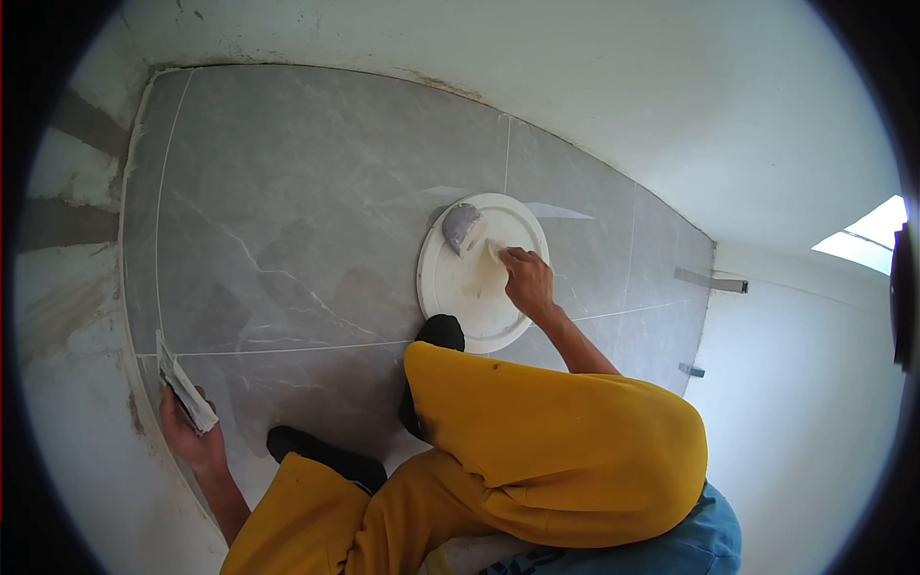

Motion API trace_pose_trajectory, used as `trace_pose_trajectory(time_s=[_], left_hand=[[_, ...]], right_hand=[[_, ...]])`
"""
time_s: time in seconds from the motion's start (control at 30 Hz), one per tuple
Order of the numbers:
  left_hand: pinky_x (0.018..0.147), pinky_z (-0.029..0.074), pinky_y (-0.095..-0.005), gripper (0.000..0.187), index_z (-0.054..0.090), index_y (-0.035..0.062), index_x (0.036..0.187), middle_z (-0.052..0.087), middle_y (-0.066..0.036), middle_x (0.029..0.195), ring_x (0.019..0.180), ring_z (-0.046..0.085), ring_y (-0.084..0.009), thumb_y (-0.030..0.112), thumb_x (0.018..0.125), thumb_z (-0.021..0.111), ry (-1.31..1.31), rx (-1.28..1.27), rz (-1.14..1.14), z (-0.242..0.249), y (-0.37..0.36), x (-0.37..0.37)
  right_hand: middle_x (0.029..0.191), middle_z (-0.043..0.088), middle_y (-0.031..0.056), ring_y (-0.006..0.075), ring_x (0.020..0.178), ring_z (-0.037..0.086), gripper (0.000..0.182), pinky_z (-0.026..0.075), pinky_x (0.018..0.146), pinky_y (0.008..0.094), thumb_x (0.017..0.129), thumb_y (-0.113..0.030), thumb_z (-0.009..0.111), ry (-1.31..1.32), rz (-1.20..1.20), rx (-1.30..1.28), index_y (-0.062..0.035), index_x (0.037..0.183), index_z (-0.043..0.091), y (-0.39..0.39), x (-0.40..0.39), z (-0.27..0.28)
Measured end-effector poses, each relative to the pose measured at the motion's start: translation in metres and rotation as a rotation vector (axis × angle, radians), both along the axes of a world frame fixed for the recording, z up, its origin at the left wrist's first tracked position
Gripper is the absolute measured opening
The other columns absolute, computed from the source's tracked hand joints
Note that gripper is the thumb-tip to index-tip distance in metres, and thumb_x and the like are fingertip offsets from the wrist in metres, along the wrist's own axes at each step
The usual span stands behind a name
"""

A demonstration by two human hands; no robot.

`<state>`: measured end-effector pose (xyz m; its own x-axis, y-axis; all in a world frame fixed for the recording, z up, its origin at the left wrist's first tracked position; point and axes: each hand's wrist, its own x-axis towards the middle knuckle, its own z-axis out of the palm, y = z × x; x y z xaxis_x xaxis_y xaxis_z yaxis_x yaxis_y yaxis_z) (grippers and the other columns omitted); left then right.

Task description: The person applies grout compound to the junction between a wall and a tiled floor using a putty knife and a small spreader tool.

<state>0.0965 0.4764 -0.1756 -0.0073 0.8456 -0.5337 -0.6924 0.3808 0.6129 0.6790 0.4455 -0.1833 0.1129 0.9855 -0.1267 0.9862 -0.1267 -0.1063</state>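
A round white lid [479,307] lies on the grey tiled floor, with a lump of grey paste [461,228] near its upper left edge. My right hand [529,280] is over the lid, its fingers closed on a small pale scraper [496,251] whose edge is at the lid's surface. At the far left my left hand [192,436] grips a flat, pale-edged tool [187,388], held tilted near a tile joint. Part of that hand is hidden behind the tool.
Grey floor tiles [307,172] with thin white joints run to a white wall [594,77]. My legs in yellow trousers [575,441] and dark socks [326,458] fill the lower middle. Two small dark fittings [730,286] are by the right wall.
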Motion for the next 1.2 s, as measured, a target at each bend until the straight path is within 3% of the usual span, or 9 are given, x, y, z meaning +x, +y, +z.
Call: trace_pose_trajectory(time_s=[0.17,0.27,0.4,0.57,0.8,0.93,1.03,1.13,1.2], left_hand=[[0.072,0.049,-0.0274,0.030,0.059,0.0071,0.119,0.064,-0.003,0.099,0.083,0.061,-0.0144,0.027,0.100,0.048,-0.185,0.123,-0.100,-0.009,0.008,0.016],[0.051,0.041,-0.0232,0.024,0.060,0.0078,0.110,0.062,-0.001,0.089,0.069,0.054,-0.0093,0.026,0.100,0.050,0.100,-0.130,0.216,0.016,0.023,0.054],[0.054,0.043,-0.0235,0.025,0.060,0.0083,0.113,0.062,0.000,0.090,0.070,0.055,-0.0098,0.028,0.100,0.050,0.080,-0.170,0.257,0.015,0.016,0.044],[0.056,0.044,-0.0235,0.025,0.060,0.0090,0.112,0.062,0.000,0.090,0.073,0.057,-0.0099,0.028,0.100,0.050,0.170,-0.184,0.236,0.003,0.001,0.033],[0.087,0.047,-0.0307,0.033,0.055,0.0029,0.124,0.062,-0.006,0.112,0.101,0.061,-0.0178,0.024,0.099,0.048,-0.052,-0.036,0.086,0.012,0.021,0.080],[0.096,0.044,-0.0327,0.034,0.052,-0.0002,0.125,0.060,-0.008,0.116,0.107,0.059,-0.0191,0.017,0.097,0.045,-0.037,0.018,-0.055,0.020,0.012,0.093],[0.088,0.047,-0.0309,0.027,0.054,0.0006,0.118,0.061,-0.008,0.109,0.101,0.060,-0.0179,0.013,0.095,0.045,-0.141,-0.095,-0.064,0.025,0.006,0.111],[0.081,0.050,-0.0329,0.027,0.053,0.0017,0.118,0.061,-0.008,0.107,0.095,0.062,-0.0182,0.014,0.095,0.045,-0.172,-0.199,-0.025,0.041,0.006,0.121],[0.077,0.052,-0.0343,0.028,0.052,0.0022,0.119,0.061,-0.008,0.107,0.092,0.063,-0.0186,0.014,0.095,0.045,-0.188,-0.273,0.004,0.048,-0.003,0.119]], right_hand=[[0.106,0.069,0.0108,0.0276,0.085,0.062,0.037,0.051,0.077,0.0373,0.066,0.006,0.058,0.058,0.201,-0.066,-0.0026,0.100,0.070,-0.044,-0.028,0.008],[0.107,0.069,0.0085,0.0262,0.088,0.062,0.036,0.050,0.078,0.0353,0.067,0.006,0.059,0.042,0.280,-0.137,-0.0046,0.100,0.071,-0.054,-0.020,0.020],[0.110,0.069,0.0090,0.0314,0.095,0.062,0.025,0.051,0.083,0.0424,0.083,0.001,0.058,0.130,-0.027,-0.114,-0.0055,0.103,0.070,-0.031,0.008,0.028],[0.104,0.070,0.0113,0.0340,0.091,0.062,0.025,0.052,0.077,0.0424,0.080,0.002,0.060,0.028,-0.187,0.083,-0.0052,0.103,0.068,-0.024,0.025,-0.009],[0.096,0.069,0.0185,0.0364,0.088,0.063,0.018,0.051,0.077,0.0427,0.084,-0.004,0.061,0.188,-0.059,-0.273,-0.0024,0.100,0.068,-0.071,0.002,0.023],[0.089,0.069,0.0079,0.0139,0.081,0.061,0.019,0.048,0.073,0.0291,0.093,-0.007,0.056,0.835,-0.378,-0.118,0.0036,0.105,0.066,-0.007,-0.040,0.058],[0.105,0.067,0.0160,0.0142,0.092,0.060,0.027,0.048,0.081,0.0309,0.088,-0.001,0.057,1.151,-0.118,-0.177,0.0032,0.114,0.063,0.043,-0.127,0.110],[0.118,0.062,0.0195,0.0240,0.106,0.063,0.035,0.052,0.081,0.0313,0.084,0.006,0.059,0.967,0.568,0.018,0.0007,0.119,0.062,0.077,-0.201,0.134],[0.122,0.059,0.0196,0.0289,0.107,0.063,0.040,0.055,0.077,0.0322,0.080,0.007,0.061,1.017,0.665,0.079,-0.0010,0.120,0.062,0.072,-0.235,0.130]])
